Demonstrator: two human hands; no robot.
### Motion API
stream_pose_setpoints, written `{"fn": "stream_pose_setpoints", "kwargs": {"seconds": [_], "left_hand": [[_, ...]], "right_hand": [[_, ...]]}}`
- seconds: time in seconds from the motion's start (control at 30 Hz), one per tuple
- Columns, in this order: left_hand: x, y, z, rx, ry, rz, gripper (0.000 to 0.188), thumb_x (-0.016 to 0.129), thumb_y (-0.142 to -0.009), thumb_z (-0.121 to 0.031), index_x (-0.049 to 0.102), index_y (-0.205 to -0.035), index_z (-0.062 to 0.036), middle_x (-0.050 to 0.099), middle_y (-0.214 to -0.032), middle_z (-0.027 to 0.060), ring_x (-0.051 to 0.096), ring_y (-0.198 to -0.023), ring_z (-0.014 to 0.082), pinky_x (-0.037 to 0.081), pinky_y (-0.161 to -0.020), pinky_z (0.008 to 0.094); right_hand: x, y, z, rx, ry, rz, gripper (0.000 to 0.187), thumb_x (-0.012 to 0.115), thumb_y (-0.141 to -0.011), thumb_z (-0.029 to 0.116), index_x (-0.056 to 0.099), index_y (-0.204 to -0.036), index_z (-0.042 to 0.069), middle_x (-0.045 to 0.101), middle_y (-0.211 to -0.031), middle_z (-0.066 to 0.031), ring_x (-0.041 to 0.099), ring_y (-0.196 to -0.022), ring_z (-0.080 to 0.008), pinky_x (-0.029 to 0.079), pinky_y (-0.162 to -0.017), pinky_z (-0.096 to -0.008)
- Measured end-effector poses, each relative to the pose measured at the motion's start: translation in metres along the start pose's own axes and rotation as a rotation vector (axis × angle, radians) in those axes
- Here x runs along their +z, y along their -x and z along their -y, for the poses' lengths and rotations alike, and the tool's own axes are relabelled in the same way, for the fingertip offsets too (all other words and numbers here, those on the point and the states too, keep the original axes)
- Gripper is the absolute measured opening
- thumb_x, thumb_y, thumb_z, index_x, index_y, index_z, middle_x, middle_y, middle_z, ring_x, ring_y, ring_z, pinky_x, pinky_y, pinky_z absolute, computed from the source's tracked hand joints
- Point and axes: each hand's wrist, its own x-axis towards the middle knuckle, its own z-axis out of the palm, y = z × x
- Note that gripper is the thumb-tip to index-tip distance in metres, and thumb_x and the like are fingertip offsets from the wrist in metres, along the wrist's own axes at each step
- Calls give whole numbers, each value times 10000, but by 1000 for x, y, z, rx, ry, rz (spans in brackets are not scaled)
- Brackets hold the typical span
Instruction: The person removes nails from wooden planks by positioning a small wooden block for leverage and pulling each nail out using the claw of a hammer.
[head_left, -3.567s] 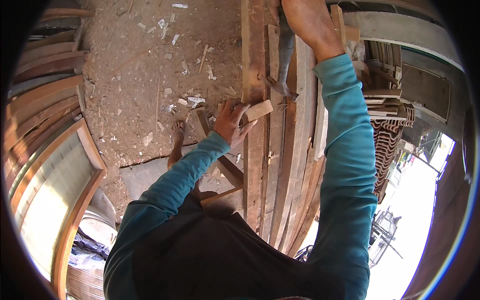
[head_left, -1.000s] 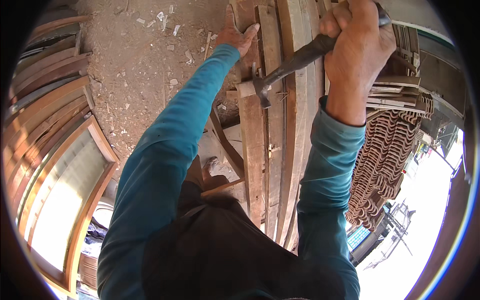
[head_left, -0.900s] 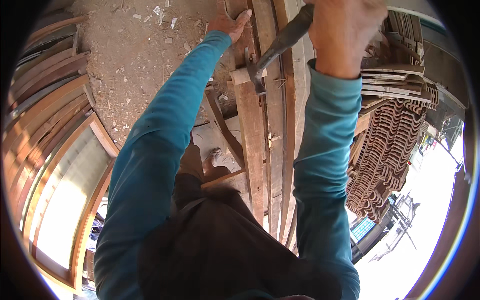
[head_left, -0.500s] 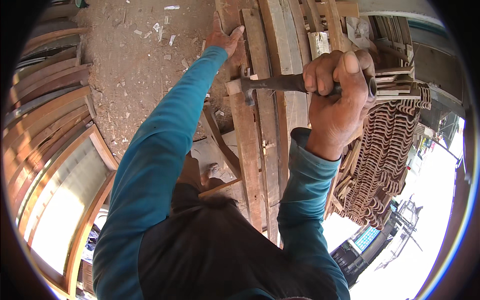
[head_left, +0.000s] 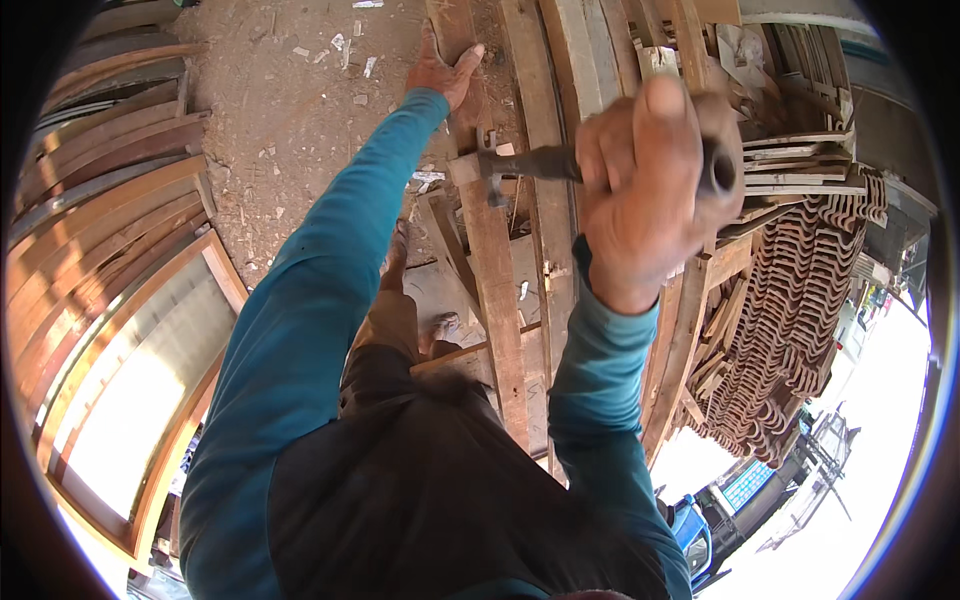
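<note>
My right hand (head_left: 645, 195) is wrapped round the dark handle of a claw hammer (head_left: 545, 163), thumb on top and a little blurred. The hammer's metal head lies over a long brown wooden plank (head_left: 492, 265), beside a small pale wood piece (head_left: 464, 169) at the plank's left edge. Farther up, my left hand (head_left: 445, 75) grips the same plank, its thumb across the top face and one finger stretched along the edge; the other fingers are partly hidden. To the right, a second plank (head_left: 545, 130) runs alongside with a gap between.
More long boards (head_left: 590, 70) lie to the right. Beyond them stand a stack of curved reddish tiles (head_left: 790, 310) and piled slats (head_left: 800, 165). Wooden frames (head_left: 190, 430) lean at the left. The dirt floor (head_left: 290, 110) is scattered with pale scraps. My feet are below the planks.
The hammer and my right hand have shifted slightly left. A gap between the held plank and its right neighbour has widened. My left hand keeps its grip, and the view has shifted a little.
</note>
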Motion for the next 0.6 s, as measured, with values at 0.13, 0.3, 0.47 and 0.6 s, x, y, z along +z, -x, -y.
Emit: {"fn": "stream_pose_setpoints", "kwargs": {"seconds": [0.13,0.3,0.47,0.6], "left_hand": [[8,28,-22,-13,-176,7,1199,639,-772,-770,183,-1589,-20,582,-1354,304,568,-1265,432,461,-1082,435],[2,37,-17,-62,-118,94,1210,596,-785,-801,151,-1595,-20,515,-1421,317,529,-1314,427,440,-1106,432],[-21,61,4,132,-214,41,889,664,-875,-538,311,-1541,-66,515,-1396,247,502,-1311,408,444,-1088,480],[-77,179,-15,480,-97,386,583,729,-823,-172,506,-1354,-86,537,-1227,184,569,-1135,369,488,-1006,448]], "right_hand": [[-24,64,26,-30,-186,-56,303,639,-978,173,440,-770,80,458,-540,-35,427,-466,-133,314,-426,-279],[-24,65,22,-24,-247,-59,324,647,-978,175,426,-762,76,444,-531,-32,382,-449,-119,302,-413,-293],[-26,57,22,-3,-241,-97,325,640,-979,162,419,-755,79,427,-526,-27,375,-452,-111,294,-410,-293],[-29,60,24,8,-265,-86,324,642,-975,172,420,-756,83,443,-532,-36,387,-455,-110,298,-415,-283]]}}
